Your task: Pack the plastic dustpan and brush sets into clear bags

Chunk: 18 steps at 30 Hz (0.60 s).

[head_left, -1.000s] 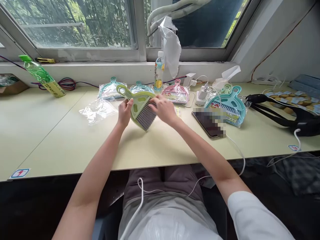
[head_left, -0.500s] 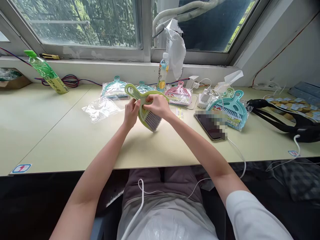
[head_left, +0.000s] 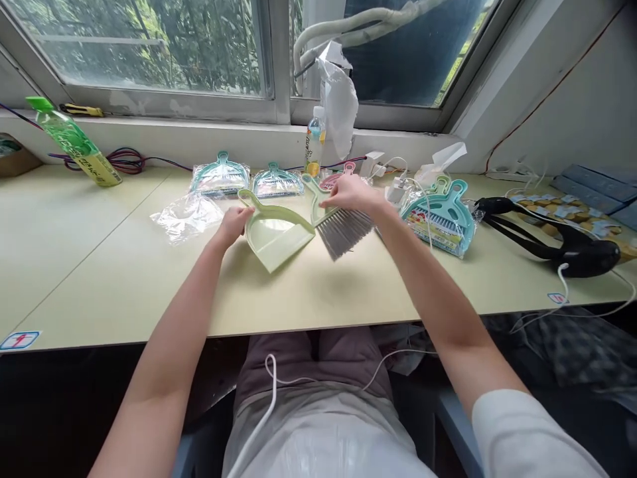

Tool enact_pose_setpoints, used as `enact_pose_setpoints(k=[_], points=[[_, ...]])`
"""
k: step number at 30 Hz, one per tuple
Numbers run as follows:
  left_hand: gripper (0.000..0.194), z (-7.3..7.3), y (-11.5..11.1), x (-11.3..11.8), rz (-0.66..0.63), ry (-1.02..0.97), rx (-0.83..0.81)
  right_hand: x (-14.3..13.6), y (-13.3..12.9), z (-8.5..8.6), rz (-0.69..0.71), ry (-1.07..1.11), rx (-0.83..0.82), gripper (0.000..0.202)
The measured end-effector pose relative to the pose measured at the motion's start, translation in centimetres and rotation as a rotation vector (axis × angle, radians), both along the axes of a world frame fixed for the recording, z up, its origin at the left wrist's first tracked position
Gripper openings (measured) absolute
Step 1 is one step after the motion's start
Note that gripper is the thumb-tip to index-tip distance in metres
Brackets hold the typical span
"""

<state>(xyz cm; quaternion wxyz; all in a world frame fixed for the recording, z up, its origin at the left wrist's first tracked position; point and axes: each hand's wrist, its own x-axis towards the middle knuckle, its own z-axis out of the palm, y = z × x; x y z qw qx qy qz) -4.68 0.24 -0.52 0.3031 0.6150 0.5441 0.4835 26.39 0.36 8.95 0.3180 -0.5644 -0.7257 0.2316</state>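
My left hand (head_left: 235, 224) pinches the edge of a pale green dustpan (head_left: 279, 239) near its handle, with the pan's open side turned down and to the right. My right hand (head_left: 352, 194) grips a green brush (head_left: 343, 232) by its body, and the grey bristles hang down over the table. Dustpan and brush are side by side, close to each other at the pan's right corner. Behind them lie wrapped teal sets (head_left: 221, 176) and a pink one (head_left: 340, 176), partly hidden by my right hand.
Crumpled clear plastic (head_left: 188, 216) is left of the dustpan. A green-capped bottle (head_left: 79, 146) leans at the left, and a small bottle (head_left: 314, 145) stands behind. On the right are more wrapped teal sets (head_left: 440, 216), a charger (head_left: 395, 191) with cables and a black strap (head_left: 557, 239).
The brush and dustpan, together before, are now apart. My right hand has moved right with the brush, my left slightly left with the dustpan. The view has shifted a little.
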Motion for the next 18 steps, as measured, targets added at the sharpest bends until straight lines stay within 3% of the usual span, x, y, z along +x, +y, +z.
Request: enact_pose_setpoints(k=[4, 8, 11, 14, 18], points=[[0.048, 0.0, -1.0, 0.7, -0.028, 0.511, -0.068, -3.4, 0.8, -4.1, -0.228, -0.275, -0.042, 0.028], [0.056, -0.1, -0.7, 0.6, 0.089, 0.71, -0.095, -4.9, 0.3, -6.2, -0.243, -0.362, -0.051, 0.021], [0.058, -0.3, -0.4, 0.4, 0.1, 0.723, -0.043, -4.2, 0.2, -6.8, -0.176, -0.461, -0.027, 0.019], [0.057, -0.1, -0.6, 0.7, 0.063, 0.691, -0.108, -3.2, 0.5, -7.1, -0.128, -0.481, -0.033, 0.021], [0.05, 0.5, -1.2, 1.6, 0.119, 0.759, -0.183, -2.2, 0.9, -5.8, -0.194, -0.459, 0.034, 0.022]])
